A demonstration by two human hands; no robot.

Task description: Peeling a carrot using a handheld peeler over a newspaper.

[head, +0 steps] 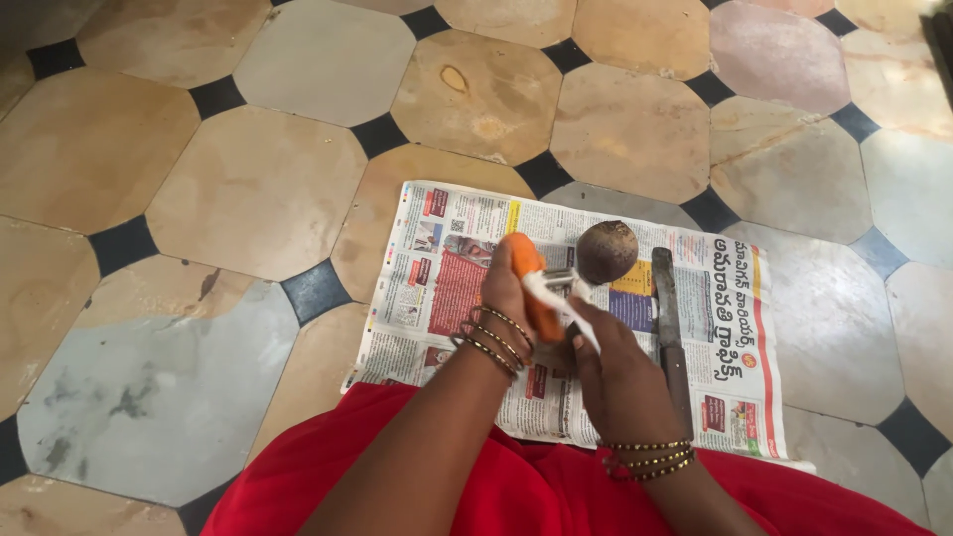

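An orange carrot (526,278) is held up over a newspaper (596,318), and the newspaper is spread out on the tiled floor (248,189). The carrot is gripped by the left hand (506,298), with the fingers wrapped around its lower part. A white peeler (561,298) is pinched by the right hand (620,372), with the fingers pressed together on its handle. The peeler's metal end is laid right against the carrot. A round brown beetroot (607,251) is seen on the newspaper just behind the carrot. A dark knife (668,318) is laid flat beside the right hand.

The left fingers are kept very near the blade, so they could be nicked if the peeler slips. The carrot could be dropped if it is held too loosely.
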